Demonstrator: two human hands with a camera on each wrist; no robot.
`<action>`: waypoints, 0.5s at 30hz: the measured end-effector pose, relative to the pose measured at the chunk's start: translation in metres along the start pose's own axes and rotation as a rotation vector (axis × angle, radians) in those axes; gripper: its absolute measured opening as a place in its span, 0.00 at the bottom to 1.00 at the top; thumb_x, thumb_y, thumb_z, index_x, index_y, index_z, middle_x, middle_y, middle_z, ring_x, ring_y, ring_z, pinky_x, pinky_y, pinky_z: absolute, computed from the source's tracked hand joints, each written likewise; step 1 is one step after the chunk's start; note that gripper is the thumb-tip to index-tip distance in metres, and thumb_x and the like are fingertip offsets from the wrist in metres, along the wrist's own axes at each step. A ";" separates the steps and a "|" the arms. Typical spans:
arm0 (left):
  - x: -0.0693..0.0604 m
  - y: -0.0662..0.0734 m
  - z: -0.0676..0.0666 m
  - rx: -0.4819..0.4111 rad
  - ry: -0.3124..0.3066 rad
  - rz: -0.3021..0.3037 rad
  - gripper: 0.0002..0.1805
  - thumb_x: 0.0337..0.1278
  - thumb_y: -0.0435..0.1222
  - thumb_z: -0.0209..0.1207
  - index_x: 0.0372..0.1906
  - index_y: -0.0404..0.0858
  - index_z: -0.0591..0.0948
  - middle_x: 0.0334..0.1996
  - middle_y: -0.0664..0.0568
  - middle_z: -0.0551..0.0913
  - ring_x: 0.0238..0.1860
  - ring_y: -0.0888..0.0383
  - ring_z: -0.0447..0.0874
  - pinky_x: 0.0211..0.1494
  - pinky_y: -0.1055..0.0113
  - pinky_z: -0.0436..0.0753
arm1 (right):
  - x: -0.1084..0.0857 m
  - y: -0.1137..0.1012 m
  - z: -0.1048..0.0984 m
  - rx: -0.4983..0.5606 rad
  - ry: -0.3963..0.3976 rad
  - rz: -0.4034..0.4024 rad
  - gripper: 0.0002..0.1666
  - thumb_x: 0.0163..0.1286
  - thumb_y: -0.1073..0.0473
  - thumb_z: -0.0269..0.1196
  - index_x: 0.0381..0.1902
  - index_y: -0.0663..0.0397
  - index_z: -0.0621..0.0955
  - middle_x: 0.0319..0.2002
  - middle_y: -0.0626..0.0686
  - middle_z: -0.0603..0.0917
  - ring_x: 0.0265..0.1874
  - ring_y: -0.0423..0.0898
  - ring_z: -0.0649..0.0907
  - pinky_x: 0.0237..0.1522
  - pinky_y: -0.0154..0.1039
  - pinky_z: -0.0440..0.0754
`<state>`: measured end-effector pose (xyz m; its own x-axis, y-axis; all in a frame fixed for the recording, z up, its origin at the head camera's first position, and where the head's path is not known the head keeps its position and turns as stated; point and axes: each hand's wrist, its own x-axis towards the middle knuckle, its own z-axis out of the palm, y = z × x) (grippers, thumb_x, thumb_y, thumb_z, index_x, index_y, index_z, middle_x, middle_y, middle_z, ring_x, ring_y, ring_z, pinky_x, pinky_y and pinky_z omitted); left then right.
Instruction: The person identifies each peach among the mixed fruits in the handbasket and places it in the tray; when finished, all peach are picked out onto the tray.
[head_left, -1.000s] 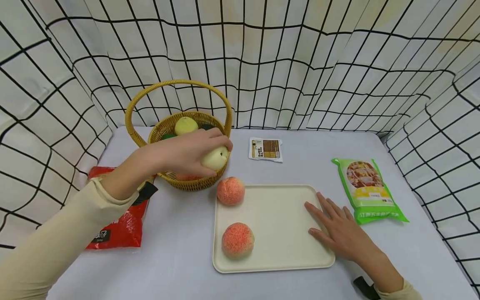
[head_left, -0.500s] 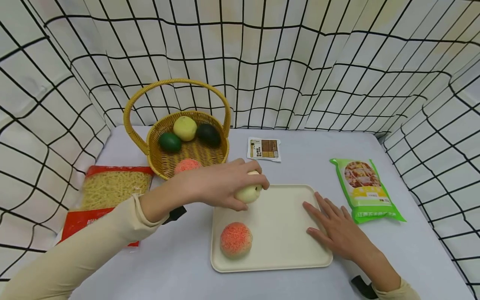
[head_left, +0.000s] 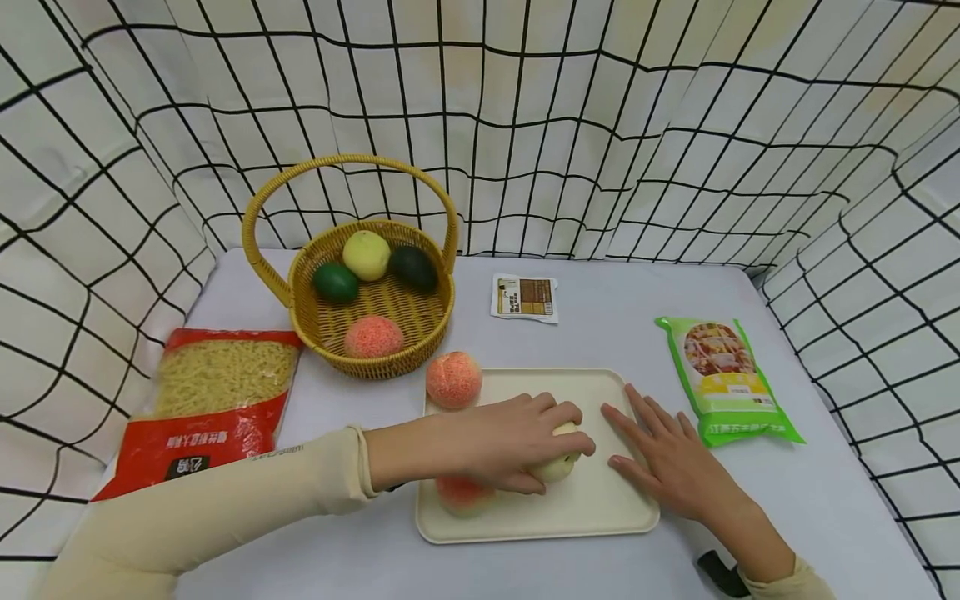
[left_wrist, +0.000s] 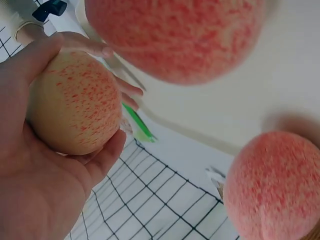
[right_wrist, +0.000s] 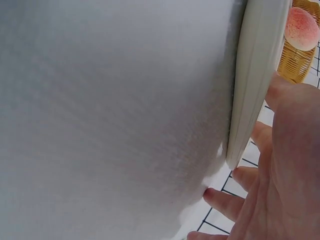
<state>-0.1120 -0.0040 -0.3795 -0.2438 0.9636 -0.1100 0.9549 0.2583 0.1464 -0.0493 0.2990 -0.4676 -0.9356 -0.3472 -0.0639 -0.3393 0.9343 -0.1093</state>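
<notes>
My left hand (head_left: pixel 517 442) grips a pale yellow peach (head_left: pixel 558 457) over the middle of the cream tray (head_left: pixel 555 517). In the left wrist view the fingers curl round that peach (left_wrist: pixel 75 102), whose underside is speckled red. One pink peach (head_left: pixel 453 380) sits at the tray's back left corner; another (head_left: pixel 463 497) is partly hidden under my left forearm. My right hand (head_left: pixel 675 462) rests with spread, nearly straight fingers on the tray's right edge; in the right wrist view its fingers touch the tray's rim (right_wrist: pixel 255 75).
A wicker basket (head_left: pixel 371 365) at the back left holds a yellow fruit (head_left: pixel 367 255), two dark green fruits and a pink peach (head_left: pixel 373 337). A red pasta bag (head_left: pixel 213 400) lies left, a small packet (head_left: pixel 524 298) behind the tray, a green bag (head_left: pixel 727 379) right. Black netting surrounds the table.
My left hand has carried the yellow peach from the basket rightward and toward the front, over the tray. The basket's contents and the back left peach are uncovered. My right hand stays at the tray's edge.
</notes>
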 end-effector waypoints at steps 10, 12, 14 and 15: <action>0.020 0.014 0.019 0.063 -0.062 0.034 0.39 0.60 0.53 0.74 0.73 0.57 0.70 0.63 0.58 0.74 0.55 0.58 0.78 0.58 0.69 0.81 | 0.000 -0.001 -0.001 0.006 0.014 0.003 0.41 0.78 0.35 0.60 0.84 0.31 0.64 0.87 0.58 0.56 0.79 0.67 0.68 0.70 0.79 0.67; 0.024 0.019 0.022 0.061 -0.086 0.043 0.40 0.59 0.52 0.74 0.74 0.58 0.69 0.62 0.59 0.75 0.54 0.60 0.78 0.56 0.71 0.80 | -0.001 -0.001 -0.001 0.010 0.019 0.001 0.40 0.78 0.35 0.60 0.84 0.31 0.64 0.87 0.58 0.57 0.79 0.67 0.68 0.70 0.78 0.68; 0.026 0.023 0.025 0.068 -0.110 0.052 0.41 0.59 0.52 0.74 0.75 0.59 0.68 0.62 0.59 0.75 0.53 0.61 0.78 0.54 0.72 0.80 | -0.001 -0.001 0.000 0.013 0.024 -0.001 0.40 0.78 0.35 0.60 0.83 0.31 0.64 0.86 0.58 0.57 0.79 0.67 0.69 0.70 0.78 0.68; 0.027 0.024 0.026 0.070 -0.117 0.052 0.41 0.59 0.51 0.74 0.75 0.59 0.68 0.62 0.59 0.75 0.53 0.61 0.78 0.54 0.72 0.80 | -0.001 -0.001 0.000 0.014 0.026 -0.004 0.40 0.78 0.35 0.60 0.83 0.32 0.64 0.86 0.58 0.57 0.79 0.67 0.69 0.70 0.78 0.68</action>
<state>-0.0910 0.0265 -0.4043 -0.1761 0.9598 -0.2186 0.9763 0.1987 0.0861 -0.0481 0.2983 -0.4674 -0.9366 -0.3483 -0.0381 -0.3415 0.9318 -0.1232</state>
